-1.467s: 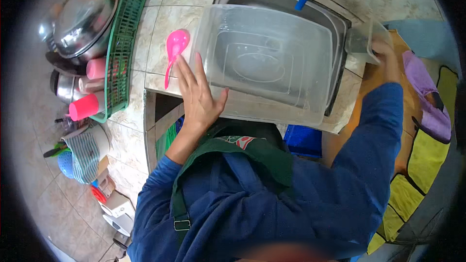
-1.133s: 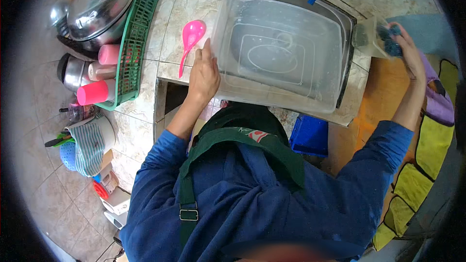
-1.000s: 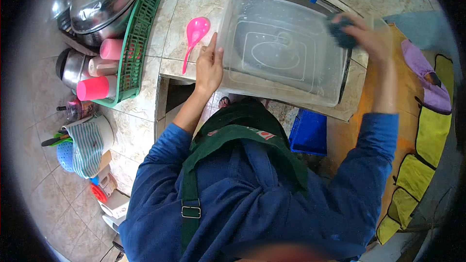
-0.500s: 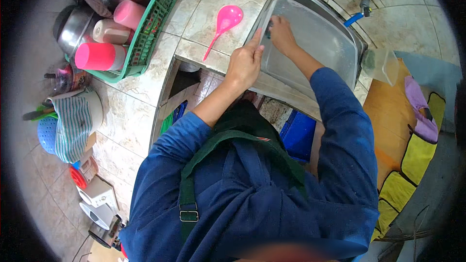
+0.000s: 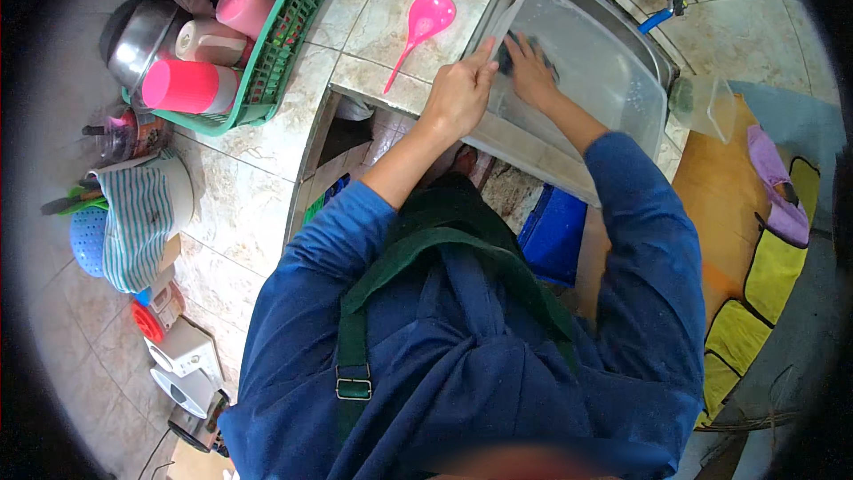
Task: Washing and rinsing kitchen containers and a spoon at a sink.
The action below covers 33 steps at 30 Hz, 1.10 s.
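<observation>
A large translucent plastic container (image 5: 613, 80) lies tilted in the metal sink, its inside facing up. My left hand (image 5: 458, 100) is closed on the container's left rim, with the forefinger stretched along the edge. Inside the container, my right hand (image 5: 536, 80) presses a dark scouring pad (image 5: 505, 60) against the inner surface near the left side. The fingers lie over the pad and cover most of it. Small drops or suds show on the container's right part.
The steel sink (image 5: 659, 55) has a blue-handled tap (image 5: 657, 20) to its right. A pink ladle (image 5: 430, 16) lies on the tiled counter. At left, a green basket (image 5: 267, 71) holds cups and pots. A clear plastic tub (image 5: 715, 114) stands at the sink's right.
My right hand has slid the pad slightly and its fingers now lie flatter and more spread. My left hand keeps its hold on the rim. The whole view has shifted a little.
</observation>
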Each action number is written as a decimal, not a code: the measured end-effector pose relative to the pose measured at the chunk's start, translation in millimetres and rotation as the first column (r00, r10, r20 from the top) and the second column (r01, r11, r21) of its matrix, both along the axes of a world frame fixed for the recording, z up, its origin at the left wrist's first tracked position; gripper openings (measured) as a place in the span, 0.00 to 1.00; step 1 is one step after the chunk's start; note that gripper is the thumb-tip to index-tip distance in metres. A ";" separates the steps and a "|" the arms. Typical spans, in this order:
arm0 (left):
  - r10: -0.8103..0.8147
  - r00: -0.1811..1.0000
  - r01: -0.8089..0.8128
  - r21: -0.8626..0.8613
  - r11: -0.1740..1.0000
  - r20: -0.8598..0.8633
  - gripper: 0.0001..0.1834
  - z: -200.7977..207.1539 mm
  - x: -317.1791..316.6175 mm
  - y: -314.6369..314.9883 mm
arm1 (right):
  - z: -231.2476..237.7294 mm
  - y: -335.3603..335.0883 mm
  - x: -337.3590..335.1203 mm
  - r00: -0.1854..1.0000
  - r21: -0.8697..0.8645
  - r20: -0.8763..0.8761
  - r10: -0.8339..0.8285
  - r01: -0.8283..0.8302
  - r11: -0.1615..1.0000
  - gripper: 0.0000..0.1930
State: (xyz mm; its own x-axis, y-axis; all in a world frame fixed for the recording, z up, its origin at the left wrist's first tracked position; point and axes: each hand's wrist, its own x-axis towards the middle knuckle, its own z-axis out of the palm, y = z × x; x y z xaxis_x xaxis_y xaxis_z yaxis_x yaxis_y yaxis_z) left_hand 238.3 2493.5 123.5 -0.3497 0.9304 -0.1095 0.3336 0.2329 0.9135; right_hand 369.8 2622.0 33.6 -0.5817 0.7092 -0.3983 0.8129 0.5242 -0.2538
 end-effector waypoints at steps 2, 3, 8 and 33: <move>-0.011 1.000 0.011 0.020 1.000 0.000 0.21 -4.4 0.5 -1.7 | -16.3 3.3 -27.2 0.999 0.011 0.045 -0.008 0.008 1.000 0.36; -0.033 0.999 0.033 0.037 0.999 -0.005 0.21 -3.6 4.7 4.7 | -44.3 9.7 -22.8 0.999 0.031 -0.032 -0.021 0.022 0.999 0.35; 0.051 0.999 -0.053 0.107 0.993 0.019 0.20 -13.1 -0.7 -11.2 | -41.7 -90.8 -26.1 0.724 -0.438 -0.592 -0.354 0.079 0.895 0.25; -0.030 1.000 0.030 0.047 0.998 0.001 0.20 29.5 -2.4 -18.4 | 18.2 -65.0 46.7 0.950 -0.110 -0.288 -0.123 0.094 0.989 0.22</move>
